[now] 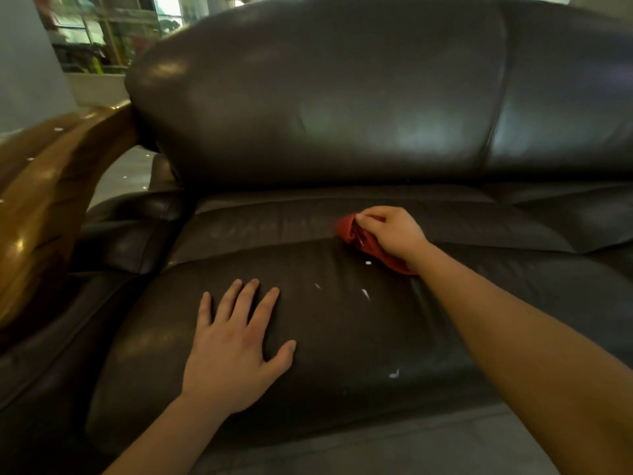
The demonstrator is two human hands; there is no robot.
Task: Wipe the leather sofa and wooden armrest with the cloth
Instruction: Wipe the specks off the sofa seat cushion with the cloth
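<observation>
The right hand [394, 234] has its fingers [371, 214] bunched on the red cloth [346, 229] at the far seat crease; the left hand [233, 341] lies flat, fingers apart. Sweep nearward over the white specks [365, 293] — armrest [44, 200] comes later.

One leather sofa [342, 114], one wooden armrest [44, 207], one red cloth [363, 240], two hands, left hand [233, 344], right hand [394, 231]

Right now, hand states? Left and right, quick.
Left hand: open, palm flat on the leather seat cushion, holding nothing.
Right hand: closed on the red cloth at the cushion's back seam.
</observation>
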